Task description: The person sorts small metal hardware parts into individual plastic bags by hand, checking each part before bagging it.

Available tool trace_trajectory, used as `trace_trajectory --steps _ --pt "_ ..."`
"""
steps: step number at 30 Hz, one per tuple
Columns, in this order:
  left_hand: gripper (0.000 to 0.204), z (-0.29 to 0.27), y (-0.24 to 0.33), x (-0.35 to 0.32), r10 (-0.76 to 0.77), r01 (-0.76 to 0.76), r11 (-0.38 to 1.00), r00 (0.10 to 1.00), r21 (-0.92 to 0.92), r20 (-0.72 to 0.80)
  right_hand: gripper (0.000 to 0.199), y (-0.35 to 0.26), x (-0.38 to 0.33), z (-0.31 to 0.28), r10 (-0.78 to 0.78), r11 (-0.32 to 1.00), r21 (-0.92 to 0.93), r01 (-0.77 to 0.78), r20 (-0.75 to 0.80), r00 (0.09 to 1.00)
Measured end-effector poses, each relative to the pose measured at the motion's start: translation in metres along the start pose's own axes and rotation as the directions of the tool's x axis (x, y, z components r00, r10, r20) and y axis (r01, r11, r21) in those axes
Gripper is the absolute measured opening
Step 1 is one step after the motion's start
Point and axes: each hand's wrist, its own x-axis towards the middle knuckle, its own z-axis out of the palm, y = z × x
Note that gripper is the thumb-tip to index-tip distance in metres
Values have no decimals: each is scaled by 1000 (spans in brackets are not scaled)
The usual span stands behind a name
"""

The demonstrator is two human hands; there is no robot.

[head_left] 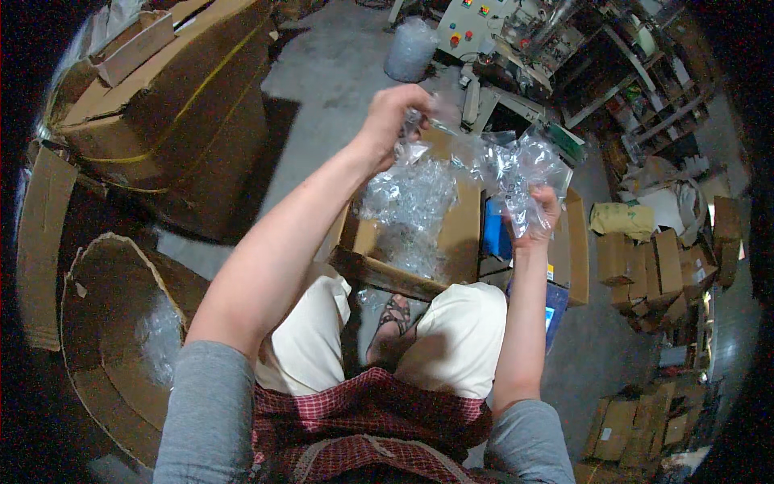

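Observation:
My right hand [540, 219] is closed around a bunch of crinkled clear plastic bags [520, 165] that fan out above the fingers. Farther forward and to the left, my left hand [385, 123] has its fingers curled in on a piece of clear plastic; its fingertips are partly hidden and blurred. Thin clear film also shows in the space between the hands. Below them stands an open cardboard box [465, 230] in front of my knees, with a loose heap of clear plastic bags [411, 198] inside.
A blue item [496, 228] lies beside the box, next to another carton [576, 250]. On the left are a large strapped carton [173, 113] and an open cardboard drum [105, 355] holding clear plastic. A machine with a button panel [476, 24] stands ahead, near a clear plastic-wrapped roll [411, 52].

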Motion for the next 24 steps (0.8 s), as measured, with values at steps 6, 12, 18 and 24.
trace_trajectory --steps 6,12,18,24 --pt "15 -7 9 0 -152 152 988 987 -11 -45 51 -12 11 -23 153 972 134 -193 265 952" --pt "47 17 5 -15 -398 302 777 915 553 60 54 -12 8 -19 39 984 155 -86 284 958" --pt "30 22 -9 -8 -260 139 856 948 498 181 60 -6 2 -5 68 995 49 -81 224 972" --pt "24 16 -6 -7 -109 50 938 982 344 156 61 -11 2 -9 59 992 86 -90 319 946"
